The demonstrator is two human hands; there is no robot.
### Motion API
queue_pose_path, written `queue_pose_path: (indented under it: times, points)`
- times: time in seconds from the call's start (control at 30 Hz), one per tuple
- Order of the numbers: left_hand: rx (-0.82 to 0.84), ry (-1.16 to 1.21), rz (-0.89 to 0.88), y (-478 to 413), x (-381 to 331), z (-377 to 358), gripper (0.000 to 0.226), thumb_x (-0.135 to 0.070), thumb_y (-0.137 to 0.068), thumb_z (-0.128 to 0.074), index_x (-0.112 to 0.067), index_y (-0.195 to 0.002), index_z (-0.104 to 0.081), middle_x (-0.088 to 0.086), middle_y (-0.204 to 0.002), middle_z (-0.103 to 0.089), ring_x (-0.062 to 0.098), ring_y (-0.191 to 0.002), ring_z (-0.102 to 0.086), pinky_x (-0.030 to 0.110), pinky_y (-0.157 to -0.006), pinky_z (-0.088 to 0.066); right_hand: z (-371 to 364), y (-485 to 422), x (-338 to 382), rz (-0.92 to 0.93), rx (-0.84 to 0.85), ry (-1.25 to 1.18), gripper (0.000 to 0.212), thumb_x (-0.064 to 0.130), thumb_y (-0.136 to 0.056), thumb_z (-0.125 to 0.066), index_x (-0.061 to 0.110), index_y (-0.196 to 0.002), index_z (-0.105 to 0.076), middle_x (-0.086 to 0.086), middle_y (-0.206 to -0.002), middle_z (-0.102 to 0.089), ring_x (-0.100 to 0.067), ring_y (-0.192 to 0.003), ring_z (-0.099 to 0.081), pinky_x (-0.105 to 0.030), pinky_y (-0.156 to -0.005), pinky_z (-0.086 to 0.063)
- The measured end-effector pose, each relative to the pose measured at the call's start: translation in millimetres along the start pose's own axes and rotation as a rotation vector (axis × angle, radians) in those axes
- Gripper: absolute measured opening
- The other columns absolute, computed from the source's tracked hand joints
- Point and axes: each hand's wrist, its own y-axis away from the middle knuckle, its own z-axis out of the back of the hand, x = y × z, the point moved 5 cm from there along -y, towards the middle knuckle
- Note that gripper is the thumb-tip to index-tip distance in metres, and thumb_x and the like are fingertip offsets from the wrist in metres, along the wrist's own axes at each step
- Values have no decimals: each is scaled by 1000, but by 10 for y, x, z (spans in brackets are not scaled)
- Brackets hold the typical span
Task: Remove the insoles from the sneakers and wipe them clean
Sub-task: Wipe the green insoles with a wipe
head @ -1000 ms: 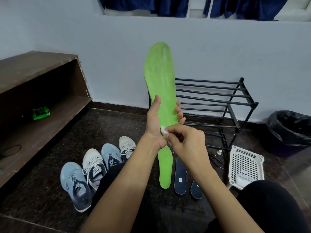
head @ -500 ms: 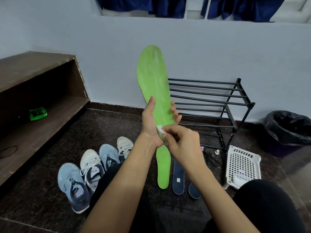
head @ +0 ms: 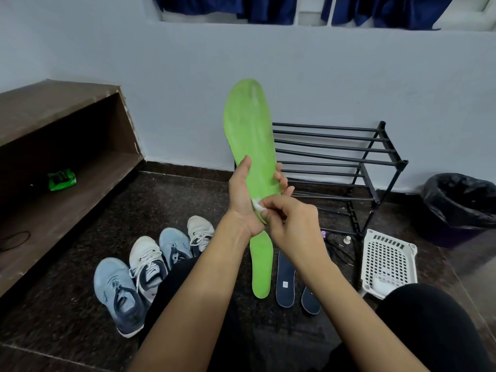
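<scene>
My left hand [head: 245, 194] grips a bright green insole [head: 249, 132] near its heel end and holds it upright, toe pointing up. My right hand [head: 291, 221] pinches a small white wipe [head: 259, 205] against the lower part of that insole. A second green insole [head: 261, 264] lies on the dark floor below, with two navy insoles [head: 285, 277] to its right. Several sneakers [head: 145, 264], light blue and white, stand in a row at the lower left.
A black metal shoe rack [head: 349, 162] stands against the wall behind the insole. A white perforated basket [head: 389, 261] sits at the right, a black-lined bin [head: 461, 205] beyond it. A wooden shelf [head: 67, 162] with a green packet [head: 61, 179] runs along the left.
The held insole has sunk lower in view and tilted its toe slightly left. My right hand with the wipe has stayed at the insole's lower part.
</scene>
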Motion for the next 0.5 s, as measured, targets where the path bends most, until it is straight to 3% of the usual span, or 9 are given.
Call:
queue_pose_path:
  times: [0.1,0.2,0.33,0.4,0.43,0.5]
  points:
    - [2,-8,17,-2,-17,0,59,-62,-89,-42,-7,-99,-61,-1,-73,-55,12,-65,-57,33,-86,-48,-19,30,-2,67,42,80,19,1,-80,-62,14,-88,-73,0,-76,-69,-15,-66,-58,-21,-63,-44]
    - [-13,9,34,15,3,15,59,-61,-90,-42,-7,-93,-64,0,-75,-55,13,-62,-58,35,-90,-45,-46,31,3,157,89,206,26,-8,-72,-64,13,-86,-72,-5,-76,-68,-26,-71,-63,-30,-62,-50]
    - [-8,-16,91,17,65,23,63,-58,-90,-45,-4,-77,-75,3,-79,-57,16,-60,-60,36,-97,-40,-70,1,-25,296,206,343,37,-15,-52,-68,14,-75,-67,0,-68,-63,-25,-65,-61,-27,-54,-50]
    - [-14,-27,93,5,72,14,61,-56,-91,-47,-2,-80,-74,5,-81,-60,16,-60,-59,35,-106,-34,-29,-12,-52,302,206,311,35,-14,-59,-61,14,-77,-69,-1,-71,-66,-27,-67,-62,-33,-59,-54]
    - [-18,-34,84,-1,64,5,60,-55,-91,-47,-1,-84,-73,6,-81,-61,17,-60,-58,34,-105,-34,4,-14,-53,282,177,267,32,-10,-65,-57,14,-79,-71,-1,-72,-68,-26,-68,-63,-34,-63,-54]
    - [-9,-68,65,2,69,-35,61,-56,-90,-47,0,-85,-71,7,-79,-58,17,-60,-58,30,-88,-41,83,-4,-38,198,85,126,24,-3,-75,-58,15,-80,-73,7,-72,-68,-13,-67,-63,-23,-67,-51]
